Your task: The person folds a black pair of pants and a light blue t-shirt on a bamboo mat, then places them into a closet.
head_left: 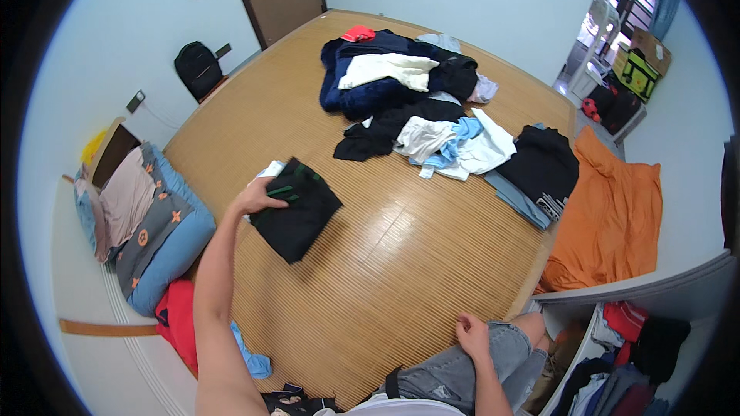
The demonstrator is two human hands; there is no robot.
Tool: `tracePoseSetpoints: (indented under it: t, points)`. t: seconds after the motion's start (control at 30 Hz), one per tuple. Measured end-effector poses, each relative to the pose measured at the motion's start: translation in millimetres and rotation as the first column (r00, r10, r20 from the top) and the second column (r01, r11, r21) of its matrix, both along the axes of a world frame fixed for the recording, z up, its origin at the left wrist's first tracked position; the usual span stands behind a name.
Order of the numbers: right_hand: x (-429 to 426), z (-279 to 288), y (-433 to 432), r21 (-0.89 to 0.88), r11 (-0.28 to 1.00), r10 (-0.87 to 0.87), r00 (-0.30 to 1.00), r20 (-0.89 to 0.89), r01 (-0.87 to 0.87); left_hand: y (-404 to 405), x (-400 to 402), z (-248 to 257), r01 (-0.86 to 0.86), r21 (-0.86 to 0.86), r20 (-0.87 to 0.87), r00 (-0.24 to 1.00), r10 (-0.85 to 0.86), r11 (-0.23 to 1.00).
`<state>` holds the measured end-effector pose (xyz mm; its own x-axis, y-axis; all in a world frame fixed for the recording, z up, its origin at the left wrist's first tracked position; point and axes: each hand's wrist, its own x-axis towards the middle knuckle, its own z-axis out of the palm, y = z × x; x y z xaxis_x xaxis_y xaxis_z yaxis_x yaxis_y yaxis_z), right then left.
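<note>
My left hand [258,195] grips a folded black garment [302,216] with green stripes by its left edge. It appears to hang just above the slatted bamboo mat [381,266], with a shadow beneath. Behind my fingers a bit of white cloth [272,169] shows; whether I hold it too cannot be told. My right hand [473,335] is beside my thigh in grey denim shorts [445,367], its fingers loosely curled, and no object shows in it.
Beyond lies a heap of clothes with a dark blue fleece [370,95] and white shirts [483,147]. Folded black clothing [540,162] and an orange cloth [613,214] lie right. Bedding [162,231] is piled left, a red garment [179,320] below it. An open wardrobe compartment [589,335] holds clothes.
</note>
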<state>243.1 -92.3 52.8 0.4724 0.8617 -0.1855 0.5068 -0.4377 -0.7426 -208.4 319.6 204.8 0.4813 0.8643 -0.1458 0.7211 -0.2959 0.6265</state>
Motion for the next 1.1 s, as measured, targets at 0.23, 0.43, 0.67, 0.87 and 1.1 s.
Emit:
tracePoseSetpoints:
  t: [0.23, 0.43, 0.67, 0.87, 1.1]
  points:
    - [2.8, -9.0, 6.4, -0.043, 0.999, 0.000, 0.999, -0.047, -0.002, -45.1, 85.8, -126.7, -0.315, 0.606, -0.006, 0.916, 0.400, 0.730]
    - [-2.2, 7.9, 10.5, -0.047, 0.996, 0.075, 0.994, -0.085, -0.079, -172.7, 263.8, -204.9, 0.198, 0.272, -0.217, 0.966, -0.140, 0.942]
    - [0.7, -11.5, 1.5, 0.064, 0.998, -0.008, 0.989, -0.146, 0.017, -78.0, 425.4, -166.5, 0.085, 0.353, 0.114, 0.985, -0.133, 0.932]
    - [4.4, 6.4, 6.7, 0.039, 0.998, -0.034, 0.963, -0.266, 0.046, 45.6, 470.0, -148.4, 0.233, 0.678, -0.335, 0.942, 0.011, 0.697]
    - [14.5, -8.1, 2.5, 0.133, 0.985, -0.036, 0.890, -0.454, 0.107, 72.3, 435.3, -151.2, 0.300, 0.706, -0.431, 0.901, 0.053, 0.642]
